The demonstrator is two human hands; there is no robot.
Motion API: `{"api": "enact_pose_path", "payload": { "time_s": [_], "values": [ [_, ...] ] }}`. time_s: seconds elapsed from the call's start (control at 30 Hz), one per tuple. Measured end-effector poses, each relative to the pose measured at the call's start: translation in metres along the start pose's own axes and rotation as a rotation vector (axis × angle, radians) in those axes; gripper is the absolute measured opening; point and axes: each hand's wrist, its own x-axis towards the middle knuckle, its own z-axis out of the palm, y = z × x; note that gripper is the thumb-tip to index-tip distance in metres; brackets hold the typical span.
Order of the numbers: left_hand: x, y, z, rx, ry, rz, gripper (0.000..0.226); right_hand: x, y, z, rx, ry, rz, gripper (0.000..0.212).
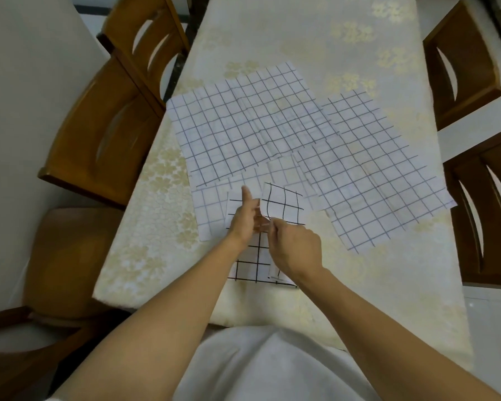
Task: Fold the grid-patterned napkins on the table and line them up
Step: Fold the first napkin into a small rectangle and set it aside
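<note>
White cloth with bold black grid lines is what both hands work on: this black-lined napkin (284, 204) is at the near middle of the surface (272, 30), close to the person's body. Its lower part lies flat on the surface under the wrists, and its upper part is lifted and bent up between the two hands.

The left hand (245, 219) grips the napkin at the bend. The thumb stands straight up and the other fingers are curled toward the right hand. The right hand (295, 247) is closed, with knuckles up, and its fingertips pinch the edge of the same napkin, just beside the left hand's fingers. The two hands almost touch each other.

Behind them more grid napkins with thinner, paler lines lie spread and not folded. A large napkin (243, 131) covers the middle of the surface, a second napkin (373, 180) lies to the right and overlaps it, and a small napkin (209, 211) lies partly under the left hand's side.

The surface carries a cream cover with pale gold flowers. Wooden chairs (104, 134) stand along both long sides.
</note>
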Motion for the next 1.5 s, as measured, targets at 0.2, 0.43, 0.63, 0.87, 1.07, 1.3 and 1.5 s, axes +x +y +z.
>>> {"api": "enact_pose_path", "payload": {
  "time_s": [0.2,0.43,0.63,0.87,1.07,1.3,1.5],
  "values": [
    [0.014,-0.008,-0.023,0.333,0.072,0.016,0.038,0.009,-0.013,0.012,0.097,-0.183,-0.205,0.03],
    [0.04,-0.019,-0.059,0.634,0.196,0.045,0.039,0.005,0.026,0.03,0.388,0.053,-0.02,0.045],
    [0.046,-0.019,-0.063,0.703,0.234,0.054,0.036,-0.002,0.048,0.056,0.093,-0.21,-0.115,0.063],
    [0.045,-0.027,-0.065,0.882,0.385,0.163,0.045,-0.005,0.051,0.077,-0.022,-0.302,-0.109,0.073],
    [0.037,-0.034,-0.038,1.394,0.102,0.499,0.063,-0.002,0.048,0.077,-0.009,-0.284,-0.07,0.077],
    [0.045,-0.069,-0.032,1.621,-0.009,0.381,0.072,0.029,0.046,0.07,0.045,-0.216,-0.101,0.06],
    [0.047,-0.076,-0.04,1.666,0.005,0.452,0.074,0.045,0.071,0.07,-0.151,-0.318,-0.065,0.071]
  ]
}}
